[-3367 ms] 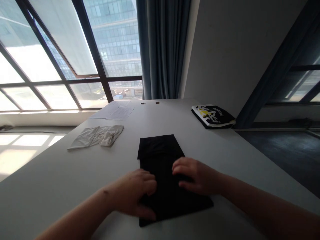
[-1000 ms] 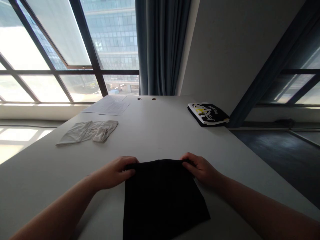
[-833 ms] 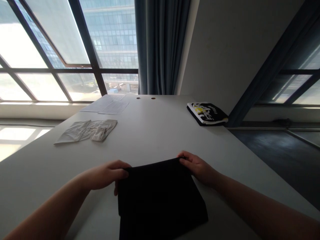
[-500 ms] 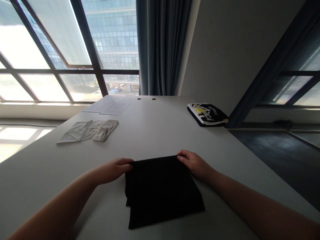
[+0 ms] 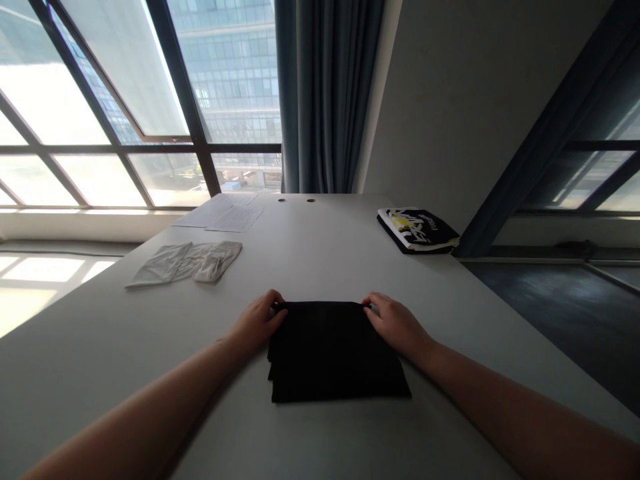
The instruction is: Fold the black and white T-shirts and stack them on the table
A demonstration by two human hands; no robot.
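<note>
A folded black cloth (image 5: 335,353) lies on the white table (image 5: 310,433), its layers showing as uneven steps along the left side. My left hand (image 5: 261,319) pinches the far left corner between thumb and fingers. At the far right corner, my right hand (image 5: 395,321) grips the same cloth in a similar pinch. The far edge runs nearly straight between both hands.
A crumpled white cloth (image 5: 187,262) lies at the left, with papers (image 5: 220,215) behind it. Folded black, white and yellow fabric (image 5: 420,230) sits near the right edge. Two round holes are at the table's back, before a blue curtain (image 5: 327,93).
The black cloth has turned a little and its near edge has moved away from me, now almost level. My left hand has moved right and away, its fingers now curled at the corner.
</note>
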